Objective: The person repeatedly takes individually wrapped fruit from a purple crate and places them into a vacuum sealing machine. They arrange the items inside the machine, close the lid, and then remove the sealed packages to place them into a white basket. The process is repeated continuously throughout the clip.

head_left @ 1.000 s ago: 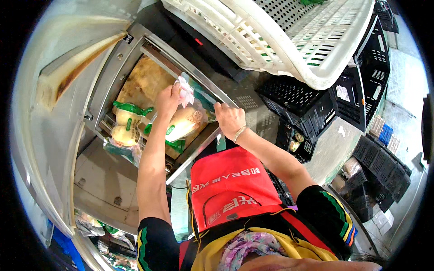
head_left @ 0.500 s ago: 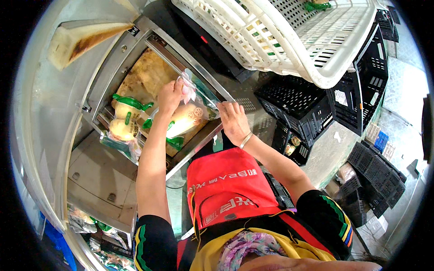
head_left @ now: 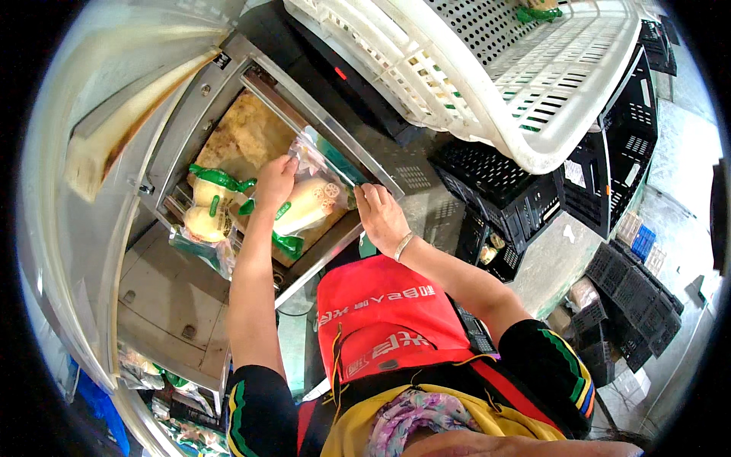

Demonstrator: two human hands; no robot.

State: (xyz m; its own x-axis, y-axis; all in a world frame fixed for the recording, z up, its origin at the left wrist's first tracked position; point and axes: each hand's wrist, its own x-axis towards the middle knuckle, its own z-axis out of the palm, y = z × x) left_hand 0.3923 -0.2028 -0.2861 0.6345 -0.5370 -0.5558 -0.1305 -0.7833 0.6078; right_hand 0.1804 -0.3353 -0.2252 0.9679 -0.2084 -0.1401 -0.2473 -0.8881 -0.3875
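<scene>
A clear plastic bag (head_left: pixel 311 204) lies in a steel-framed machine (head_left: pixel 335 247), holding a pale, plump piece that looks like lotus root, with green tape around it. My left hand (head_left: pixel 276 183) is closed over the bag's left side, fingertips by its loose, crumpled mouth. At the bag's right corner, beside a thin metal bar, my right hand (head_left: pixel 383 217) has its fingers pinched together; its fingertips are partly hidden. The bag's mouth lies spread along that bar. Left of my left hand sits a second bagged pale piece (head_left: pixel 209 217) with green tape.
A raised, clouded lid (head_left: pixel 57 228) curves along the left. A white perforated basket (head_left: pixel 533 145) hangs over the far right, above black crates (head_left: pixel 495 183). Stacked black crates (head_left: pixel 624 297) stand on the floor at right. A brown-stained sheet (head_left: pixel 251 126) lines the machine's bed.
My left hand has drawn back from the bag's gathered mouth, toward me and left. The mouth now lies flatter. My right hand has shifted slightly left and nearer.
</scene>
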